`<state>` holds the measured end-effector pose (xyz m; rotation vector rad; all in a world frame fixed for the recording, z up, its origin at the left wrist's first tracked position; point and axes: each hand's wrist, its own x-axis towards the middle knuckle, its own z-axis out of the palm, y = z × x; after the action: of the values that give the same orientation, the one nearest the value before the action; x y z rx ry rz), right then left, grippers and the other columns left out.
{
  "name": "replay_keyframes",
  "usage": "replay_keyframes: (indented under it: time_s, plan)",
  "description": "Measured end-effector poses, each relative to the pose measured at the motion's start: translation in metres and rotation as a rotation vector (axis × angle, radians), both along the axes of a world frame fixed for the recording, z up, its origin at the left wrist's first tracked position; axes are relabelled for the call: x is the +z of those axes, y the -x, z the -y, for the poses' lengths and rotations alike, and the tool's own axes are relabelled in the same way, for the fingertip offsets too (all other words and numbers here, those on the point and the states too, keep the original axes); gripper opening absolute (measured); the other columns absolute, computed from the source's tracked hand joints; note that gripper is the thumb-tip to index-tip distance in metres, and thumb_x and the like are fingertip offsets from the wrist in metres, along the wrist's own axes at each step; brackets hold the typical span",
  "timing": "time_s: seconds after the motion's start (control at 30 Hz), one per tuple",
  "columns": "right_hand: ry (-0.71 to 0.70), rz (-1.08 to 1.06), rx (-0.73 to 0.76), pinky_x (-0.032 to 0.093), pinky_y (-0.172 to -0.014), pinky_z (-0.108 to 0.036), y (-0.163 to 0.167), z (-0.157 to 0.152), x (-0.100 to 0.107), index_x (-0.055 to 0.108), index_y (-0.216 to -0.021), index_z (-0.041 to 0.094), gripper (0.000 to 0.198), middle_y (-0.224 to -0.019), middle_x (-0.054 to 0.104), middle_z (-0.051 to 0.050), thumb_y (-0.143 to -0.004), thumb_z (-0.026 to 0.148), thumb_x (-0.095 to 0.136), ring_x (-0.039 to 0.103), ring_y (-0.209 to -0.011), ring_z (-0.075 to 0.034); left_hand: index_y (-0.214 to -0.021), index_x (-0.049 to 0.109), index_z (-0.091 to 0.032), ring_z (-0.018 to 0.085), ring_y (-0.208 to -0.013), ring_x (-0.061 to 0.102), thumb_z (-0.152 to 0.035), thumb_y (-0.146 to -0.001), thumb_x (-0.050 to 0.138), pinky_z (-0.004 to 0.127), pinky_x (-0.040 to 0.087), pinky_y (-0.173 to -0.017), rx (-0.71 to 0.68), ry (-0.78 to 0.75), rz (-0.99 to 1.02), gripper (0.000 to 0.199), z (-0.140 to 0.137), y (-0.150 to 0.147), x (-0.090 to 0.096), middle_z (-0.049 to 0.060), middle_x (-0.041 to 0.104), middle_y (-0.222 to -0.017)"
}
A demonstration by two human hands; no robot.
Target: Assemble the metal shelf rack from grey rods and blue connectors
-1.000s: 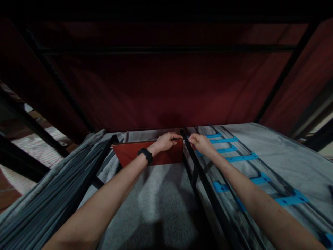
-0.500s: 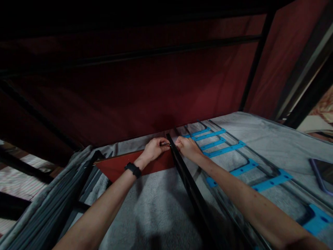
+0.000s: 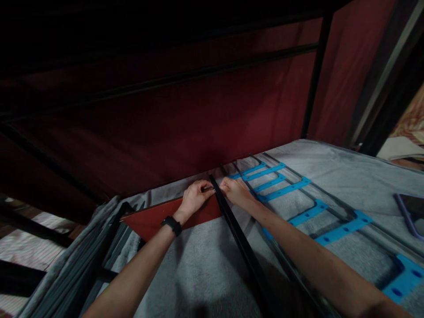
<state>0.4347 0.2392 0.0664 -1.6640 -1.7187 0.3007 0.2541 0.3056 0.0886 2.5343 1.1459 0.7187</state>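
Observation:
A long black metal bar (image 3: 244, 254) runs from the bottom of the view up between my two hands. On its left side, my left hand (image 3: 194, 197), with a black watch (image 3: 171, 225) on the wrist, pinches a small, thin, shiny piece (image 3: 208, 189) against the bar near its far end. What kind of piece it is does not show clearly. Across the bar, my right hand (image 3: 237, 192) has its fingers curled together close to the same spot; whatever is in them is hidden. Behind my left wrist, a red-brown board (image 3: 150, 219) meets the bar at its right edge.
Several dark frames with blue crosspieces (image 3: 280, 191) lie on the grey blanket (image 3: 327, 163) at right. A phone (image 3: 412, 212) is near the right edge. At left stand another black frame (image 3: 111, 240) and folded grey fabric (image 3: 76, 265). Dark red cloth (image 3: 185, 132) hangs behind.
The view has shifted slightly, and both hands appear a little lower and further left. They keep the same grip at the bar.

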Motion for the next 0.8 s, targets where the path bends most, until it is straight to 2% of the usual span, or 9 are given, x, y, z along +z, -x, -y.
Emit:
replay_keyframes:
  time_s: [0.17,0.43,0.6,0.8]
  plan:
    - [0.000,0.009,-0.017,0.030,-0.062,-0.025,0.004,-0.004,0.000,0.064,-0.086,0.020,0.022,-0.079,0.067,-0.001,-0.090,0.025,0.043,0.055,-0.071,-0.014,-0.090,0.068,-0.022,0.016,-0.083,0.063,-0.037,-0.082,0.061,0.026,0.046,-0.073,-0.052,-0.026,0.017,0.018,-0.002,0.000,-0.001,0.002,0.070,-0.092]
    - [0.001,-0.051,-0.043,0.033,-0.065,-0.025,0.002,-0.013,-0.001,0.064,-0.086,0.021,0.020,-0.079,0.068,0.000,-0.088,0.023,0.044,0.058,-0.074,-0.014,-0.094,0.069,-0.024,0.017,-0.087,0.063,-0.040,-0.083,0.059,0.026,0.045,-0.071,-0.002,-0.036,-0.004,0.021,-0.008,-0.004,-0.002,0.001,0.070,-0.096]
    - [-0.008,0.060,-0.100,0.035,-0.072,-0.026,0.006,-0.015,-0.002,0.063,-0.093,0.022,0.022,-0.088,0.070,-0.002,-0.090,0.024,0.041,0.060,-0.083,-0.017,-0.095,0.070,-0.025,0.018,-0.090,0.063,-0.040,-0.085,0.057,0.027,0.046,-0.075,0.005,-0.090,-0.020,0.022,-0.007,-0.005,-0.003,0.001,0.070,-0.098]
    - [0.004,0.128,-0.141,0.035,-0.071,-0.027,0.008,-0.012,-0.001,0.062,-0.099,0.023,0.026,-0.092,0.071,-0.003,-0.093,0.025,0.037,0.061,-0.085,-0.018,-0.097,0.070,-0.025,0.018,-0.094,0.062,-0.040,-0.089,0.052,0.028,0.047,-0.079,-0.018,-0.104,-0.049,0.025,-0.007,-0.004,0.000,0.001,0.070,-0.100]
